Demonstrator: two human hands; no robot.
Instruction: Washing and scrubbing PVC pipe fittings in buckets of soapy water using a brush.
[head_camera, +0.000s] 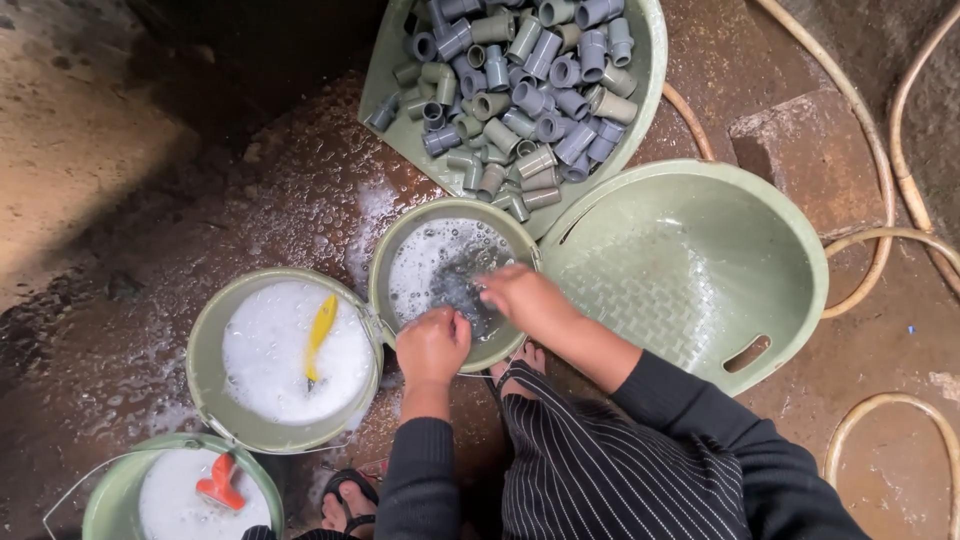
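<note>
Both my hands reach into a small green bucket of soapy water. My left hand is closed at the bucket's near rim; what it grips is hidden. My right hand dips its fingers into the dark, foamy water at the right side, and I cannot tell what it holds. Just beyond the bucket stands a large green basin heaped with several grey plastic pipe fittings.
An empty green perforated basket sits to the right. A foam-filled bucket with a yellow brush sits left; another bucket with an orange brush is lower left. Hoses lie on the wet floor at right.
</note>
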